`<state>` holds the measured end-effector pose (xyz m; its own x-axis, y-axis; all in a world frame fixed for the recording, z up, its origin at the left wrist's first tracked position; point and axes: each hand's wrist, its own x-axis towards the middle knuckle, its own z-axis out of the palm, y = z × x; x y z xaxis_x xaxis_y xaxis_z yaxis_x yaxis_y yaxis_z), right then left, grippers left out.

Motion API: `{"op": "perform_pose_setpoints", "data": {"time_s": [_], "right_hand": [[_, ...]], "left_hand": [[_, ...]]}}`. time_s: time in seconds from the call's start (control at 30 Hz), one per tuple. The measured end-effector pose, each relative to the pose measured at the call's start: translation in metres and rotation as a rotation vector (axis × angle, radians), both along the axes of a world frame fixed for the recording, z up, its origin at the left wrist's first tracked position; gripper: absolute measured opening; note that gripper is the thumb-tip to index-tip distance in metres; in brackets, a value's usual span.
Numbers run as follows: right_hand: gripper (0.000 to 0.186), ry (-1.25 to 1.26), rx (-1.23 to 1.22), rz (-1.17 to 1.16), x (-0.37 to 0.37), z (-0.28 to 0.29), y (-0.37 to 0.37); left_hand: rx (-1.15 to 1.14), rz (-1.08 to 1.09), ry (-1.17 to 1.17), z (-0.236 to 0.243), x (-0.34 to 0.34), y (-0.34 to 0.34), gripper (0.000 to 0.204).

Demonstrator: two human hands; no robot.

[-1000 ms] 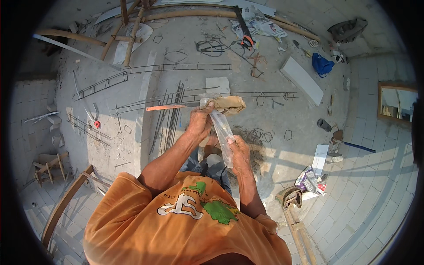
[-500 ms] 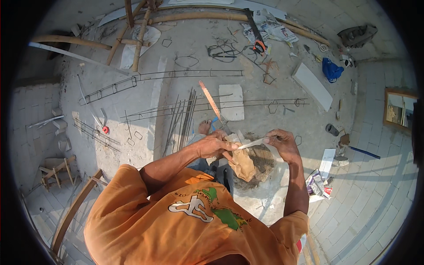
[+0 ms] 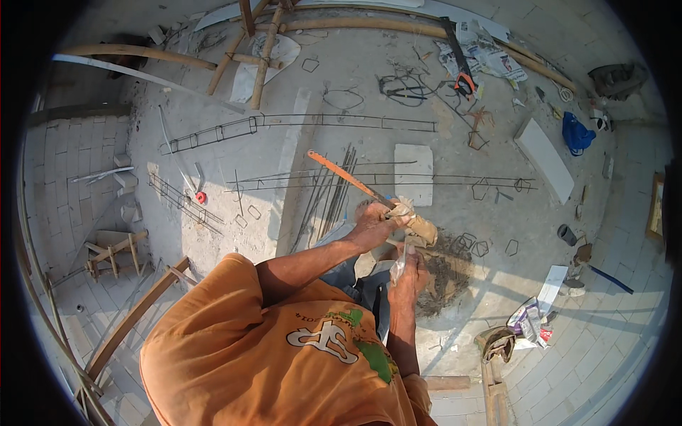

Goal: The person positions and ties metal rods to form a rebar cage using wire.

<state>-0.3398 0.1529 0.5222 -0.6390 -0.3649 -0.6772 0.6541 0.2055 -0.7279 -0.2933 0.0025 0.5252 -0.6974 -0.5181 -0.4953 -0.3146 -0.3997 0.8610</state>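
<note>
My left hand (image 3: 374, 226) is closed round the near part of a long, narrow orange blade (image 3: 341, 172), which points up and to the left. Crumpled brown paper (image 3: 421, 231) is bunched about the blade's near end, beside my left fingers. Just below, my right hand (image 3: 407, 275) is closed on a pale, translucent strip (image 3: 405, 257) that runs up toward the paper. Whether the strip is tape or plastic I cannot tell. My fingers hide part of the wrapped end.
Thin steel rods (image 3: 329, 192) and tied rebar frames (image 3: 284, 122) lie on the concrete floor ahead. A pale block (image 3: 413, 175) stands beyond my hands. Farther off are a handsaw (image 3: 458, 60), a blue bag (image 3: 577, 133) and bamboo poles (image 3: 369, 25). Dark dirt (image 3: 444, 284) lies to the right.
My right hand has come down and left, nearer my body; the strip is no longer stretched sideways between my hands. The blade leans further left, and the view has shifted left.
</note>
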Motion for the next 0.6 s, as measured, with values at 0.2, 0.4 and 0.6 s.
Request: {"op": "perform_pose_setpoints", "data": {"time_s": [0.2, 0.4, 0.6], "right_hand": [[0.016, 1.069, 0.41, 0.803, -0.049, 0.013, 0.01], [0.01, 0.634, -0.056, 0.969, -0.117, -0.051, 0.055], [0.028, 0.117, -0.138, 0.662, -0.135, -0.091, 0.084]], "left_hand": [[-0.299, -0.249, 0.003, -0.039, 0.001, 0.014, 0.015], [0.103, -0.678, -0.141, 0.003, -0.023, 0.004, 0.018], [0.785, -0.295, 0.14, -0.061, -0.011, 0.058, 0.019]]}}
